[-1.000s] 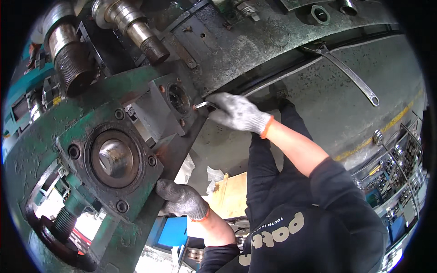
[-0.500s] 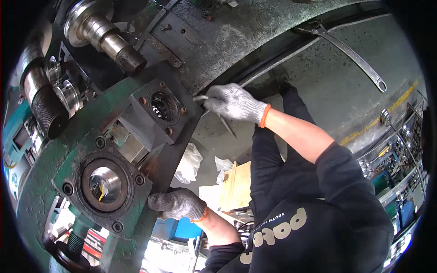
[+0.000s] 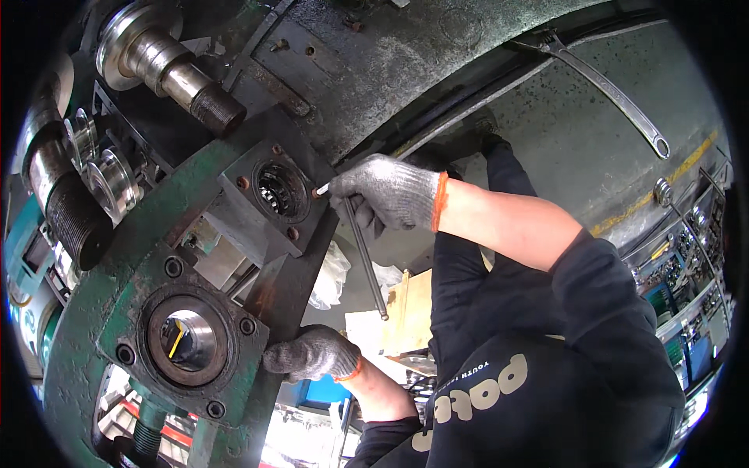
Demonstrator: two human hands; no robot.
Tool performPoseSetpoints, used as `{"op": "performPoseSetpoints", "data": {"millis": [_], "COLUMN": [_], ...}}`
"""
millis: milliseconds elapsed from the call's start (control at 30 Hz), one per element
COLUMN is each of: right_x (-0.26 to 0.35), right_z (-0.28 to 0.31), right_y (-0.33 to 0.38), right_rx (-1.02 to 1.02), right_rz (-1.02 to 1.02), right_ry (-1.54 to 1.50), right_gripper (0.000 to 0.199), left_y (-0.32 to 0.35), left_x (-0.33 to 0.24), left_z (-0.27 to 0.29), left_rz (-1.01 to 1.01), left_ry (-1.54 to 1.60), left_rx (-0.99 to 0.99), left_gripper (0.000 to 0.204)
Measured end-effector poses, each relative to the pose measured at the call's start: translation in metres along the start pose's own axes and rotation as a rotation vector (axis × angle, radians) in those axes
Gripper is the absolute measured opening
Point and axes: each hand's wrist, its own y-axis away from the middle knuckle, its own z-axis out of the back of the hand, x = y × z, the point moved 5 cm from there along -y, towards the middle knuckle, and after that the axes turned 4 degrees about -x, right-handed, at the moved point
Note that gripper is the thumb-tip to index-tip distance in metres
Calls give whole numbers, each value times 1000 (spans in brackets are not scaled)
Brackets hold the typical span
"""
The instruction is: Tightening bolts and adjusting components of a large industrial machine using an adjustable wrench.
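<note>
"What do you have on your feed, starting from the left?"

"Far left of the bored block (image 3: 273, 226) — my landmark — I see a thick threaded shaft (image 3: 70, 207). A second stepped shaft (image 3: 175, 74) slants down toward the block from its upper left. Below the block and a little left of it, I have a green plate (image 3: 125, 324) with a round, steel-lined opening and bolts at its corners."

"And the left hand (image 3: 312, 355)?"

"It's gloved and sits below the block, at the right edge of that plate. I see the fingers bent against the edge; whether they grip it, I can't tell."

"Where is the hex key (image 3: 363, 261)?"

"Just right of the block. Its short arm points at the hole in the block's right corner — I can't make out whether the tip is seated. The long arm slants down below the block's right side. The gloved right hand (image 3: 386, 191) is closed round the key, covering its bend."

"Anything further right?"

"I see a wooden board (image 3: 409, 312) below and right of the block. Well to the block's right lies a long steel wrench (image 3: 612, 97), apart from both hands."
</note>
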Motion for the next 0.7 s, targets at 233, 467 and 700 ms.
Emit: {"op": "performPoseSetpoints", "data": {"millis": [233,467,700], "right_x": [-1,13,-20], "right_z": [-10,9,-6], "right_y": [-3,7,-12], "right_rx": [-32,-60,-89], "right_rz": [-53,192,-23], "right_ry": [-262,220,-288], "right_gripper": [22,20,22], "left_y": [4,3,-3], "left_x": [-3,-14,33], "left_z": [-1,-6,-10], "left_rz": [-29,191,-757], "left_ry": [-224,184,-480], "left_rx": [-160,-117,-296], "left_gripper": [62,63,40]}}
